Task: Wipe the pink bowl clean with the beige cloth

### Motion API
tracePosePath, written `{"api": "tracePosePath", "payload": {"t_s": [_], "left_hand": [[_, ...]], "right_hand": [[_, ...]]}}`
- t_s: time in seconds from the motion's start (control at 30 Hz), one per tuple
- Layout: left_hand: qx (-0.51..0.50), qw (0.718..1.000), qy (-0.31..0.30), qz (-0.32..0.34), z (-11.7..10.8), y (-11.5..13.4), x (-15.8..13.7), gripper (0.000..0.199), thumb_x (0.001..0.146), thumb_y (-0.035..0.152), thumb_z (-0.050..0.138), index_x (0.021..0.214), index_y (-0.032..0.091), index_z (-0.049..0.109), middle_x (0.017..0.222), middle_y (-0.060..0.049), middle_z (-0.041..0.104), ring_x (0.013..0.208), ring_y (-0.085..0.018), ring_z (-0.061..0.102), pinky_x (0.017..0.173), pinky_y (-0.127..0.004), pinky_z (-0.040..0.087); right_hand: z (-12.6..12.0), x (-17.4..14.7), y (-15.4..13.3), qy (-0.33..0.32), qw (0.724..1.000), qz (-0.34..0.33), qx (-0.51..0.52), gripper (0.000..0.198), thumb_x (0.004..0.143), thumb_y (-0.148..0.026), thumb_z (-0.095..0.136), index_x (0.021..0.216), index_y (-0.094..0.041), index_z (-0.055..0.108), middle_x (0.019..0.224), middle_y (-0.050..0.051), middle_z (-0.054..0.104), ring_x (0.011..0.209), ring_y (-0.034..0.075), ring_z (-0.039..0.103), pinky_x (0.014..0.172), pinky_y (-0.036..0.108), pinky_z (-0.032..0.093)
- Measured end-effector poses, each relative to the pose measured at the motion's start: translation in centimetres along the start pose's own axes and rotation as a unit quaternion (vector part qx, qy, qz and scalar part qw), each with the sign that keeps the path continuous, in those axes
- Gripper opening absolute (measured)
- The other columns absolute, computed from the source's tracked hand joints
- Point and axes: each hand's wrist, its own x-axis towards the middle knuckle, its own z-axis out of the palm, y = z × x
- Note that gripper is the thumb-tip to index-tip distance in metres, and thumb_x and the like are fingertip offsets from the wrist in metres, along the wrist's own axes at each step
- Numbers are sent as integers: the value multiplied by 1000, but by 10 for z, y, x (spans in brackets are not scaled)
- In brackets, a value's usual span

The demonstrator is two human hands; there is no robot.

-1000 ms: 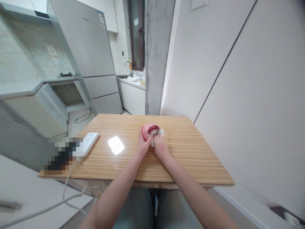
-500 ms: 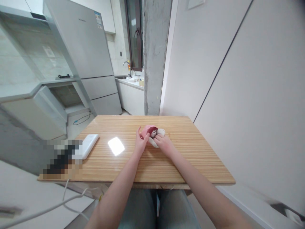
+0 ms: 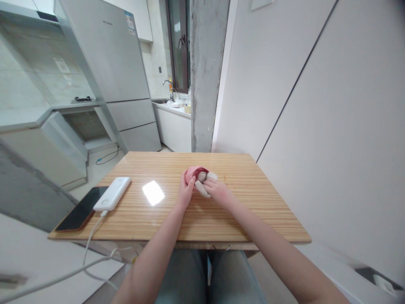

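Striped wooden table (image 3: 253,207) seen below left hand (image 3: 185,192) and right hand (image 3: 219,192); between them, pink cup-like item (image 3: 191,172) gripped by left, pale cloth (image 3: 201,188) held by right, seemingly partly tucked inside, rest left out.

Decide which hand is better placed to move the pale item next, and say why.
Probably the right hand: it is touching the pale item, while the left hand holds the pink item.

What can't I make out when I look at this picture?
All in the head view:
Left hand: some fingers, hidden behind the pink object.
Pink object: its inner depth, blocked by the pale item.
Right hand: palm, hidden by its own back.
Refrigerator: lettering, too small.
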Motion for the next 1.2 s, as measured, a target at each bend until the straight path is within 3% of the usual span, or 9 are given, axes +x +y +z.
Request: {"api": "tracePosePath", "payload": {"t_s": [0.13, 0.33, 0.47, 0.6, 0.7, 0.8, 1.0, 1.1, 1.2], "left_hand": [[4, 999, -32, -2, 4, -1, -1, 44, 70, 38, 69, 108, 19, 58, 116, -9, 62, 114, -24, 53, 104, -38, 36], [-95, 988, -87, -90, 16, -12, -7, 75, 71, 49, 67, 133, 21, 37, 117, -14, 61, 107, -25, 59, 93, -43, 46], [-36, 997, -26, -56, 12, -16, -5, 66, 68, 38, 72, 125, 21, 45, 129, -11, 54, 123, -24, 48, 103, -37, 38], [-5, 999, 1, -39, 4, -12, -1, 52, 70, 27, 68, 119, 20, 52, 126, -9, 56, 123, -24, 48, 106, -38, 34], [8, 999, -26, -42, 3, -9, 0, 49, 67, 21, 68, 115, 18, 57, 124, -10, 58, 121, -25, 49, 107, -40, 33], [14, 997, -67, -46, 8, -9, 0, 53, 64, 20, 70, 116, 16, 57, 122, -11, 59, 119, -26, 51, 106, -41, 34], [-56, 994, -65, -64, 17, -12, -7, 80, 70, 35, 70, 139, 22, 32, 121, -11, 59, 110, -23, 57, 96, -40, 45], [-74, 995, -53, -51, 15, -14, -8, 72, 70, 32, 69, 135, 22, 38, 130, -9, 54, 119, -22, 51, 101, -36, 41], [-44, 998, -23, -39, 10, -14, -6, 57, 71, 25, 65, 126, 20, 49, 130, -7, 54, 122, -22, 48, 106, -34, 36]], "right_hand": [[-13, -13, 17, -39, 998, -23, -39, 20, 93, -20, 43, 89, -17, 62, 91, 7, 62, 95, 19, 51, 81, 31, 44], [5, -6, -1, -12, 992, 118, -49, 19, 91, -16, 46, 84, -16, 64, 83, 8, 63, 86, 19, 51, 77, 32, 42], [20, 2, -25, 11, 984, 174, -43, 16, 89, -13, 47, 89, -13, 63, 86, 9, 63, 86, 20, 51, 78, 34, 42], [13, -3, -20, -23, 994, 94, -41, 19, 91, -15, 44, 95, -14, 63, 91, 9, 64, 90, 20, 52, 79, 34, 41], [-3, -14, 4, -66, 996, -16, -55, 22, 94, -19, 41, 93, -17, 62, 92, 7, 64, 93, 19, 52, 80, 33, 41], [-13, -23, 23, -73, 993, -53, -74, 20, 94, -20, 42, 92, -17, 62, 93, 7, 64, 97, 19, 52, 79, 33, 40], [1, -10, -2, -38, 993, 84, -75, 17, 92, -18, 46, 87, -16, 62, 86, 8, 63, 89, 21, 51, 76, 34, 40], [14, 2, -33, -4, 980, 190, -64, 17, 91, -15, 45, 88, -15, 62, 87, 9, 63, 88, 21, 51, 76, 34, 41], [18, 4, -43, -2, 976, 212, -56, 17, 90, -11, 45, 89, -15, 61, 90, 9, 63, 89, 21, 50, 78, 33, 41]]}}
